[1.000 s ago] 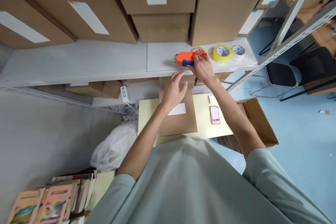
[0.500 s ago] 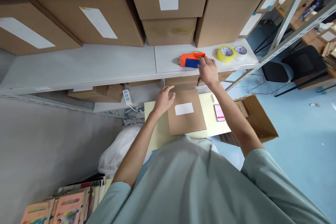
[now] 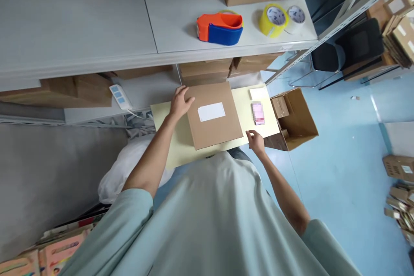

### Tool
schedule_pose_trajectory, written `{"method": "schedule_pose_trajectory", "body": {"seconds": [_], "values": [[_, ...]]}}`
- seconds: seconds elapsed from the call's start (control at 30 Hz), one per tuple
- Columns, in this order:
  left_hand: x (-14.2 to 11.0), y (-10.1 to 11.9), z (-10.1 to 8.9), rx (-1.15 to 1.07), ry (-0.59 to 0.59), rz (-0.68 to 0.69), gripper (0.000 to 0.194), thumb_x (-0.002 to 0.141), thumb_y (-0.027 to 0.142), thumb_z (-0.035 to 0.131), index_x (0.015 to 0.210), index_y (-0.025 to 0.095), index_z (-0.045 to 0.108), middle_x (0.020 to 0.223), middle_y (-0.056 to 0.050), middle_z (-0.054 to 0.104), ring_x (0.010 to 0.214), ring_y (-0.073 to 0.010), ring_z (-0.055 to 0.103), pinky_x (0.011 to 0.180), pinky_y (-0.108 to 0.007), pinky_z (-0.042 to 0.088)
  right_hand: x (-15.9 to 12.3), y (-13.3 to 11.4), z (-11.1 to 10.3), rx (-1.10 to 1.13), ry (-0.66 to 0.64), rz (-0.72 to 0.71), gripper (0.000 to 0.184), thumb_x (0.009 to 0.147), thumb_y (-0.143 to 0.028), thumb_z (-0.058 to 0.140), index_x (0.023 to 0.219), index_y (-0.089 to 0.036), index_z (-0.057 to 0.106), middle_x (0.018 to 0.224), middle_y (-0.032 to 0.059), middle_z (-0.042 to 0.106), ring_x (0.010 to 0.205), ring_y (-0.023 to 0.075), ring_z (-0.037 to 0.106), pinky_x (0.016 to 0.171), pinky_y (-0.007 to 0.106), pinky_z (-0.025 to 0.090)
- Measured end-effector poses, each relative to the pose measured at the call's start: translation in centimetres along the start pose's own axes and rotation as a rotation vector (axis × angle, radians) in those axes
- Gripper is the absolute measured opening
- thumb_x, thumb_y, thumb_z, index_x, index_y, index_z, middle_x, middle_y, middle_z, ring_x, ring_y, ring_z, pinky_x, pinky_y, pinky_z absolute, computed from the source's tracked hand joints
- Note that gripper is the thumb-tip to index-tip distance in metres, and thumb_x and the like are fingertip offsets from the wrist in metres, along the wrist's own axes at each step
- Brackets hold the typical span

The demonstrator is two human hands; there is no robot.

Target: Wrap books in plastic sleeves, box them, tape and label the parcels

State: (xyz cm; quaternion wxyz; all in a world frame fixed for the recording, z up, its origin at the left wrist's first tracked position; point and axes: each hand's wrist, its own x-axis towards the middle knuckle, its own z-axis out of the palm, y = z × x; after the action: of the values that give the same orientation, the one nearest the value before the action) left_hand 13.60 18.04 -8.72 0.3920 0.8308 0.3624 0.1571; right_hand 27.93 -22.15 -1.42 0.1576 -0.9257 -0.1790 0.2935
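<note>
A closed cardboard box with a white label on top rests on a pale yellow table. My left hand is at the box's upper left edge, thumb and fingers apart; whether it presses on the box I cannot make out. To the right of the box's near corner, my right hand hovers by the table's front edge. Its fingers are loosely bent, with nothing visible in them. A phone with a pink screen lies beyond that hand, beside a small white block.
On the shelf ahead sit an orange and blue tape dispenser, a yellow tape roll and a white roll. An open carton stands right of the table. A power strip and white plastic bag are left.
My right hand has left the tape dispenser on the shelf and come down beside the box. My left hand has moved to the box's left edge. The view has tilted down.
</note>
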Motion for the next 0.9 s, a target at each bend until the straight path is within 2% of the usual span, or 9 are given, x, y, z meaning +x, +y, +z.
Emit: {"method": "schedule_pose_trajectory", "body": {"seconds": [0.13, 0.27, 0.4, 0.53, 0.63, 0.7, 0.73, 0.83, 0.9], "values": [[0.1, -0.8, 0.6, -0.002, 0.046, 0.004, 0.056, 0.095, 0.035, 0.081, 0.146, 0.018, 0.066, 0.158, -0.022, 0.06, 0.156, -0.0391, 0.053, 0.137, -0.058, 0.038, -1.9, 1.3, 2.4, 0.215, -0.069, 0.054, 0.073, 0.107, -0.083, 0.043, 0.105, -0.02, 0.079, 0.051, -0.0036, 0.059, 0.047, 0.0203, 0.065, 0.056, 0.027, 0.047], [-1.0, -0.5, 0.6, 0.001, 0.058, -0.046, 0.057, 0.092, 0.031, 0.085, 0.144, 0.018, 0.065, 0.155, -0.021, 0.059, 0.155, -0.0384, 0.052, 0.137, -0.056, 0.038, -1.0, 1.2, 3.0, 0.354, -0.131, 0.06, 0.08, 0.097, -0.095, 0.049, 0.095, -0.021, 0.077, 0.05, -0.0032, 0.056, 0.045, 0.0206, 0.064, 0.051, 0.028, 0.049], [-4.4, 0.4, 0.1, 0.045, 0.124, -0.168, 0.06, 0.092, 0.029, 0.084, 0.147, 0.016, 0.064, 0.156, -0.022, 0.057, 0.154, -0.0367, 0.051, 0.138, -0.053, 0.036, 2.1, 1.4, 1.4, 0.35, -0.103, 0.004, 0.079, 0.096, -0.099, 0.048, 0.078, -0.024, 0.067, 0.049, -0.0019, 0.054, 0.045, 0.0209, 0.065, 0.054, 0.029, 0.054], [-9.5, 1.8, -0.1, 0.125, 0.17, -0.329, 0.062, 0.091, 0.037, 0.084, 0.145, 0.015, 0.064, 0.152, -0.022, 0.06, 0.154, -0.0378, 0.05, 0.137, -0.053, 0.037, 6.9, 1.9, -1.6, 0.272, -0.128, -0.111, 0.081, 0.096, -0.099, 0.049, 0.078, -0.023, 0.069, 0.051, 0.001, 0.06, 0.049, 0.022, 0.07, 0.055, 0.029, 0.053], [-13.4, 3.5, 0.3, 0.189, 0.158, -0.465, 0.059, 0.09, 0.043, 0.083, 0.139, 0.015, 0.066, 0.144, -0.021, 0.064, 0.151, -0.0389, 0.053, 0.133, -0.053, 0.042, 11.1, 2.1, -3.6, 0.221, -0.138, -0.194, 0.082, 0.099, -0.094, 0.051, 0.095, -0.017, 0.078, 0.068, 0.008, 0.076, 0.058, 0.0232, 0.076, 0.061, 0.03, 0.056], [-15.8, 5.1, 1.0, 0.214, 0.134, -0.577, 0.056, 0.089, 0.047, 0.083, 0.134, 0.017, 0.068, 0.14, -0.02, 0.065, 0.144, -0.0395, 0.06, 0.128, -0.053, 0.048, 13.9, 1.9, -4.4, 0.203, -0.098, -0.259, 0.081, 0.102, -0.089, 0.055, 0.118, -0.014, 0.08, 0.096, 0.0161, 0.086, 0.074, 0.0267, 0.082, 0.071, 0.033, 0.062], [-16.9, 6.0, 1.5, 0.219, 0.116, -0.638, 0.054, 0.089, 0.05, 0.083, 0.132, 0.019, 0.068, 0.139, -0.019, 0.065, 0.139, -0.0394, 0.064, 0.125, -0.053, 0.051, 15.2, 1.7, -4.7, 0.204, -0.067, -0.306, 0.081, 0.103, -0.086, 0.056, 0.13, -0.013, 0.078, 0.115, 0.0207, 0.086, 0.087, 0.0292, 0.085, 0.078, 0.036, 0.065], [-19.7, 9.0, 3.6, 0.211, 0.055, -0.798, 0.053, 0.09, 0.057, 0.08, 0.126, 0.021, 0.068, 0.138, -0.017, 0.064, 0.127, -0.0377, 0.07, 0.118, -0.05, 0.055, 18.9, 0.9, -4.9, 0.231, -0.01, -0.492, 0.079, 0.109, -0.077, 0.053, 0.155, -0.014, 0.065, 0.158, 0.0269, 0.069, 0.127, 0.0341, 0.08, 0.1, 0.046, 0.066], [-21.2, 11.0, 5.4, 0.201, 0.031, -0.87, 0.051, 0.09, 0.06, 0.078, 0.122, 0.022, 0.067, 0.136, -0.017, 0.065, 0.124, -0.0368, 0.071, 0.116, -0.049, 0.056, 20.9, 0.2, -4.9, 0.234, -0.018, -0.601, 0.074, 0.115, -0.069, 0.046, 0.166, -0.017, 0.056, 0.165, 0.0243, 0.064, 0.138, 0.0332, 0.075, 0.109, 0.049, 0.064]]}}
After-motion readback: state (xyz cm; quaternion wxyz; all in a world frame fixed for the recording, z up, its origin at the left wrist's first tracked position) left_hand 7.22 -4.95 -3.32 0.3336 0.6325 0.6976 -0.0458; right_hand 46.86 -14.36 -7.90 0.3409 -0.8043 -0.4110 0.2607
